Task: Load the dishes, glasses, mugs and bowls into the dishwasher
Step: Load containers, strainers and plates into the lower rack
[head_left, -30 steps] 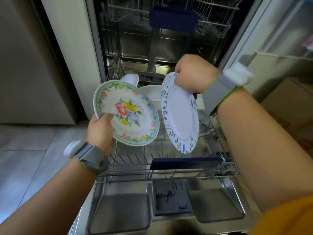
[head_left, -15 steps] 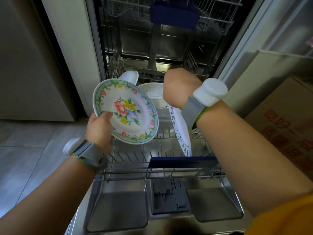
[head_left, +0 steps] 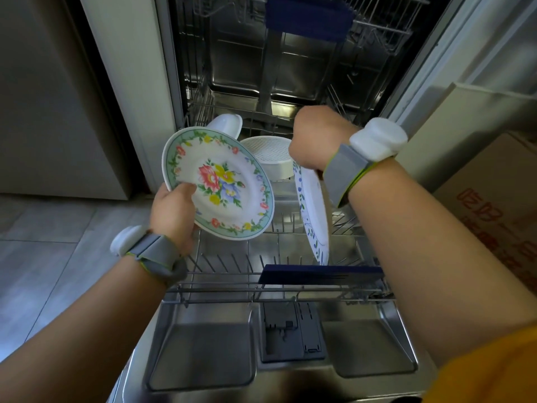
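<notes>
Glossy floral plate point(head_left: 220, 184), round, pinched at its rim by the left hand point(head_left: 174, 210) above the wire lower rack point(head_left: 261, 289). The right hand point(head_left: 312, 144) grips the upright blue-sprigged plate point(head_left: 315, 219) standing in that rack; grey floor tiles point(head_left: 43, 257) left.

- Dim, soft indoor light is seen throughout.
- Glare is caught on the dishwasher door point(head_left: 203, 350).
- Straight lines are bowed at the edges.
- The near forearms are slightly blurred.
</notes>
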The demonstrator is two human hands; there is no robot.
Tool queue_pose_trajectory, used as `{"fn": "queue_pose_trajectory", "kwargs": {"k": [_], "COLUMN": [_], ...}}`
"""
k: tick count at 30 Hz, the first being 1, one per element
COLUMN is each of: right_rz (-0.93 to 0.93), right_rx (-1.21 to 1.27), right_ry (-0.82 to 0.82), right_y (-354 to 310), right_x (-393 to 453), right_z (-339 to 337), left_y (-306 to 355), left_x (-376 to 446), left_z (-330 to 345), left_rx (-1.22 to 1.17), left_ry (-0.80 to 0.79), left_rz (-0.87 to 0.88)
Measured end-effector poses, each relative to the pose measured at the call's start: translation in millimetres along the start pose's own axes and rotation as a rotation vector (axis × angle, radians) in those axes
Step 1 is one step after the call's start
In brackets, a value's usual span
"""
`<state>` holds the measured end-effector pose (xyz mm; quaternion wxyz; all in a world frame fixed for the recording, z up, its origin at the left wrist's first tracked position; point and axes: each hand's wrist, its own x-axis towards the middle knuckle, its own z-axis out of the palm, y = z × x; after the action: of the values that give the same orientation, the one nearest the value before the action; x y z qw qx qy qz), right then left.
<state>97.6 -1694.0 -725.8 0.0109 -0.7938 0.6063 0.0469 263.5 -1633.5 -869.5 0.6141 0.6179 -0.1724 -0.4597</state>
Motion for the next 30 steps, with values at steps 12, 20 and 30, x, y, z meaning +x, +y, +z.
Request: {"fn": "queue_pose_trajectory", "kwargs": {"k": [12, 20, 30], "right_rz": [-0.022, -0.053, -0.170], "right_rx": [0.069, 0.036, 0.049], "right_ry": [-0.046, 0.132, 0.183], "right_y": [-6, 1, -43], "right_x": [-19, -18, 17], "right_z": [16, 5, -18], "left_y": [0, 7, 18], "left_x": [8, 17, 11], "left_z": [-6, -13, -23], "left_rx": [-0.006, -0.028, 0.104], "left_ry": [0.008, 0.046, 0.103], "left_rz": [-0.003, 0.015, 0.143]}}
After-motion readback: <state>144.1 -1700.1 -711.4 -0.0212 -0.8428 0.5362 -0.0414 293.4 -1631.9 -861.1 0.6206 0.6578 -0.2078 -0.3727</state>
